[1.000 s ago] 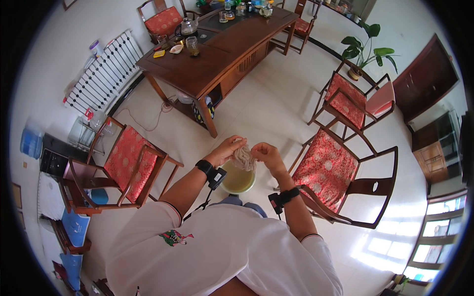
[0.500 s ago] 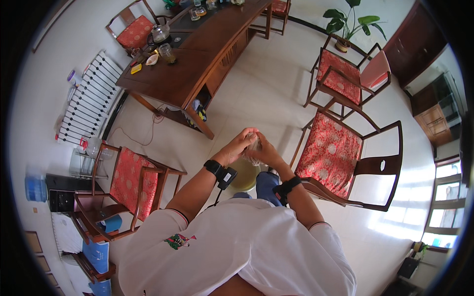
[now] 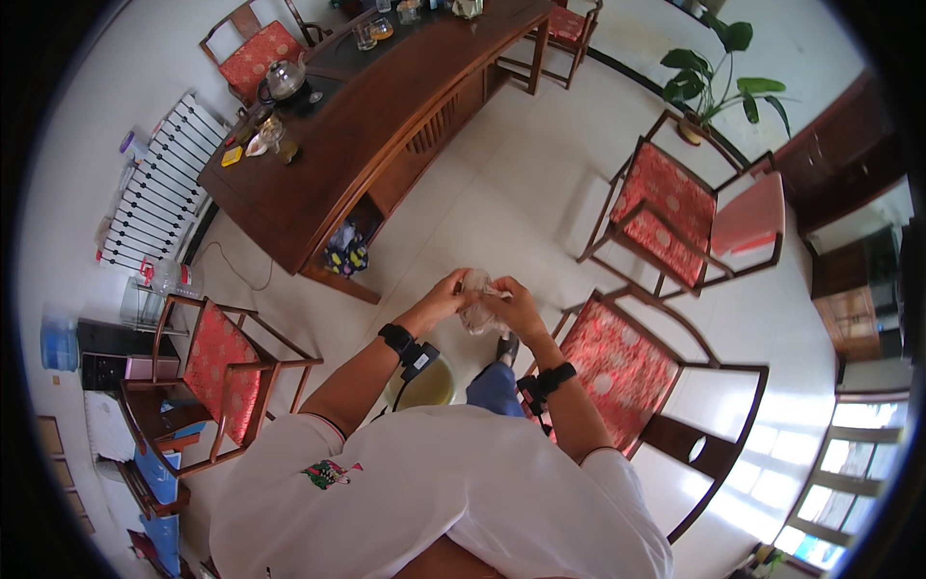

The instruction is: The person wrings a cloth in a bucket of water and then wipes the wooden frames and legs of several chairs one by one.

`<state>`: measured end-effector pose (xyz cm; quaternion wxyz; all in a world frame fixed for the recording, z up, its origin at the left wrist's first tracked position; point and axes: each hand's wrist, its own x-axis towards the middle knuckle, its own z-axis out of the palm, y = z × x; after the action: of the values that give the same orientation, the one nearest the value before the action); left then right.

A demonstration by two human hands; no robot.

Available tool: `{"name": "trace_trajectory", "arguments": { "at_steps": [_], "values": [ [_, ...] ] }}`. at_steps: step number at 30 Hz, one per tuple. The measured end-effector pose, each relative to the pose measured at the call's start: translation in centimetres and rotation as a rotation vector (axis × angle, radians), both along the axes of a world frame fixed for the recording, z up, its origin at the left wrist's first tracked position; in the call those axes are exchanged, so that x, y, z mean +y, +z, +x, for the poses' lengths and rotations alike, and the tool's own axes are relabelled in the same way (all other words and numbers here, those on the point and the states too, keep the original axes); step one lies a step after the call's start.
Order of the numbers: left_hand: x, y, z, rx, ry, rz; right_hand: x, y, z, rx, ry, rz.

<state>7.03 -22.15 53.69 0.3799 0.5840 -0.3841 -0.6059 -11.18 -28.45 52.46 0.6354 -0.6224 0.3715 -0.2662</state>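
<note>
Between my two hands is a crumpled pale beige cloth (image 3: 476, 317), bunched up and hanging a little below the fingers. My left hand (image 3: 442, 294) grips its left side near the top. On the other side, my right hand (image 3: 518, 304) pinches the cloth with bent fingers. Both hands are out in front of my body, above the tiled floor. Below my left wrist stands a round yellowish-green bucket (image 3: 450, 382), partly hidden by my forearm and shirt.
A long dark wooden desk (image 3: 357, 154) with a kettle (image 3: 284, 80) and glass jars stands ahead to the left. Red-cushioned chairs stand at the left (image 3: 222, 357) and close by on the right (image 3: 617, 352). A potted plant (image 3: 723, 82) is at the far right.
My view and body have shifted forward and right. The bucket now lies lower and left, beneath my left wrist. My hands have spread slightly, showing more of the cloth, still held by both.
</note>
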Motion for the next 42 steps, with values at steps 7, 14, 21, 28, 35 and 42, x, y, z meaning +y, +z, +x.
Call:
{"name": "trace_trajectory", "arguments": {
  "at_steps": [7,14,21,28,35,42],
  "values": [
    [-17.3,4.8,-3.0,-0.209,-0.173,-0.116,-20.0,2.6,-9.6,0.063,-0.374,-0.174],
    [-26.2,11.9,-5.4,0.319,-0.014,-0.17,-29.3,10.3,-10.5,-0.075,-0.568,-0.29],
    [-33.0,14.4,-6.2,0.399,0.082,-0.447,-29.8,15.3,-4.7,-0.504,-0.309,-0.042],
    [-42.0,13.3,-8.0,0.769,0.074,-0.186,-38.3,12.2,-2.0,-0.505,-0.173,0.274],
    [-56.3,8.1,-1.2,-0.243,-0.253,-0.541,-52.4,9.0,-1.1,-0.053,-0.192,0.157],
    [-72.2,6.7,0.8,-0.251,-0.13,-0.602,-65.5,12.4,-1.6,-0.824,-0.321,0.494]
  ]
}}
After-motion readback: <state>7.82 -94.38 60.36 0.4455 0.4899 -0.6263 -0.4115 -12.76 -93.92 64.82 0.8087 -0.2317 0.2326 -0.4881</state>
